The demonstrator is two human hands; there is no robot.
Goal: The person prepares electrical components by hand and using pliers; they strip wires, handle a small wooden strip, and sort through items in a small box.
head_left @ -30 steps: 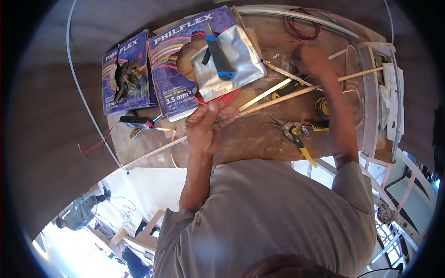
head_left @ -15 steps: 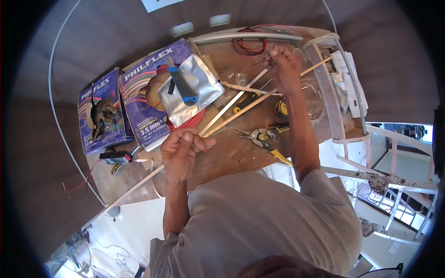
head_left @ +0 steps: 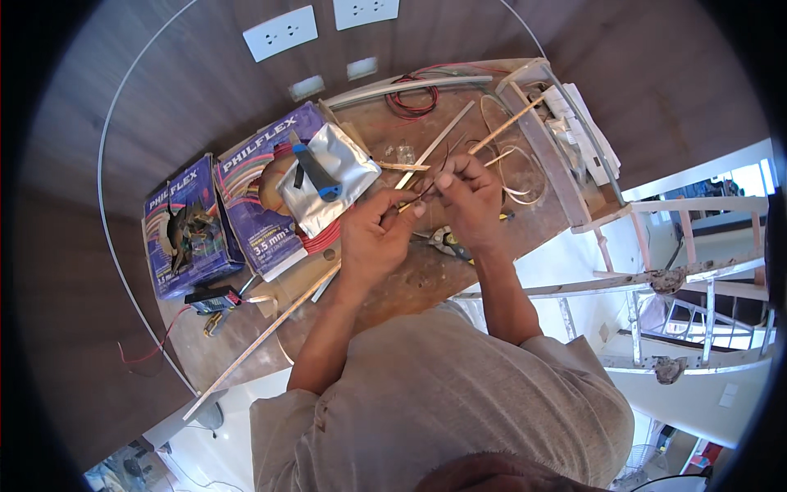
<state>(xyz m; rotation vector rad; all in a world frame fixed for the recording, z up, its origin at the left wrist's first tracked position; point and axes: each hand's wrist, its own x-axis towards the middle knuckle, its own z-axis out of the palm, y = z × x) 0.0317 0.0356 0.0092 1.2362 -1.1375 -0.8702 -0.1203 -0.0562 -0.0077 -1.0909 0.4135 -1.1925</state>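
Dark wire (head_left: 425, 193) pinched in both hands (head_left: 375, 234) (head_left: 470, 205), purple boxes (head_left: 254, 220) leftward, pliers (head_left: 447, 241) half hidden behind

Two hands show at the centre of the frame, one left hand (head_left: 377, 238) and one right hand (head_left: 467, 205), with at least one dark wire (head_left: 426, 190) at their fingertips; the strands are too fine to count exactly. Left of centre are two cardboard boxes (head_left: 238, 197), one silver bag (head_left: 352, 156) and one knife (head_left: 316, 174). Toward the top are two outlet plates (head_left: 280, 34), two pale wall rectangles (head_left: 307, 88) and one wire coil (head_left: 392, 97). One pair of pliers (head_left: 449, 243) shows just right of centre, and one small black device (head_left: 211, 299) at lower left.
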